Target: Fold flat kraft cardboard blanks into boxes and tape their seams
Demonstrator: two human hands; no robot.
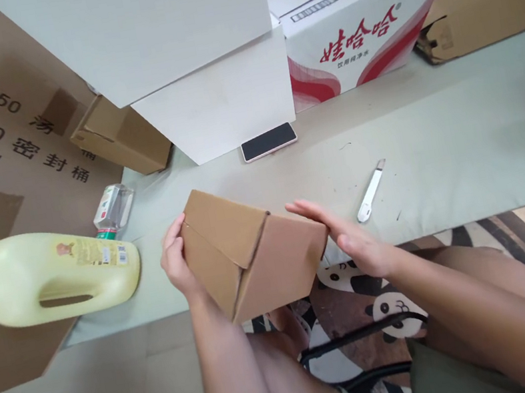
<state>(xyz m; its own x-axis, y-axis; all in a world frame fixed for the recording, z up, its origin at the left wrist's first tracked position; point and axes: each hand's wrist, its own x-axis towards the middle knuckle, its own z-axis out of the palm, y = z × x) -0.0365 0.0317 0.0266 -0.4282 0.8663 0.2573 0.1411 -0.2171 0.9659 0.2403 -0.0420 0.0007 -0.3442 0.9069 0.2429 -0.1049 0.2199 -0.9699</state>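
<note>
A small brown cardboard box (247, 253) is held tilted above my lap, its flaps folded shut on top. My left hand (176, 262) grips its left end, thumb on the upper edge. My right hand (351, 238) lies flat against the box's right side, fingers stretched out and pressing on the panel. The box hangs over the near edge of a pale green mat (437, 152).
A pale yellow jug with a handle (47, 275) lies at left beside a small clear bottle (112, 211). A white utility knife (370, 191) and a phone (268, 141) lie on the mat. White boxes (196, 52), a red-printed carton (365, 29) and brown cartons stand behind.
</note>
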